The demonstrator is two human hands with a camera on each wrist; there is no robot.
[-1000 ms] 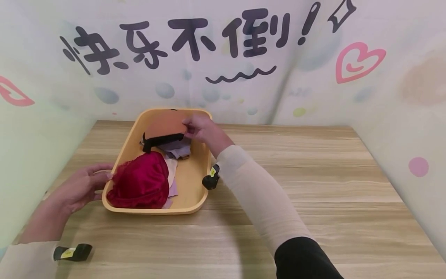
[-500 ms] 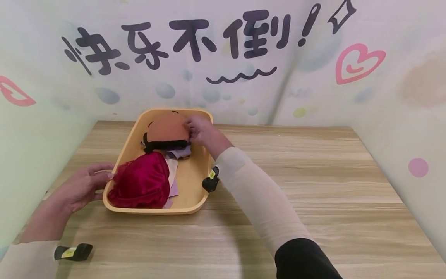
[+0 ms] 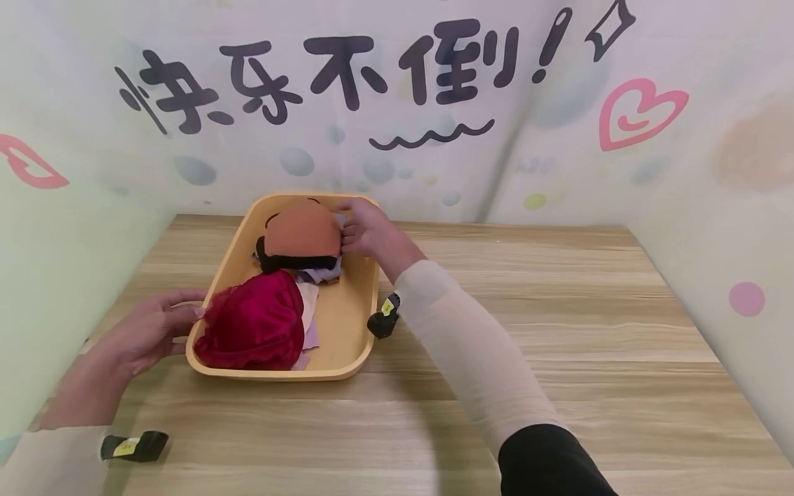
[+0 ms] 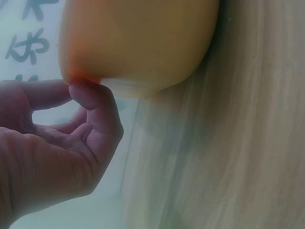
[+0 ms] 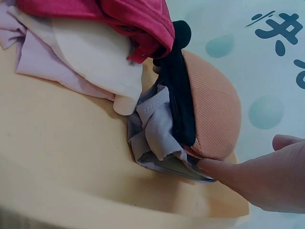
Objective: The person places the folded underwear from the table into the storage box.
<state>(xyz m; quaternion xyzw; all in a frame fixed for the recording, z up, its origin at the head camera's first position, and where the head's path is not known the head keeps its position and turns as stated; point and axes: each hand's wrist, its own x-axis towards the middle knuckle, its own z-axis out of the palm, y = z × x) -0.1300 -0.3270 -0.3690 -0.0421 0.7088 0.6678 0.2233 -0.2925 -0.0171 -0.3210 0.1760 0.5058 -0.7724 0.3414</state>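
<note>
A yellow plastic bin stands on the table, with my left hand at its left rim. In the left wrist view, the thumb and a finger of that hand pinch the rim. At the bin's far end, a folded orange bra with a black band lies cup up on a lavender garment. My right hand is beside the orange cup, its fingers loosely bent. In the right wrist view, one fingertip touches the cup's lower edge, and nothing is gripped. A dark red satin bra fills the near left part.
Pale cream cloth and lilac cloth show from under the red bra. The wooden table extends to the right of the bin. A printed backdrop rises behind it.
The orange bra has come down flat onto the lavender garment and shifted slightly right. My right hand has let go and drawn a little to the right. The left hand keeps its place on the rim.
</note>
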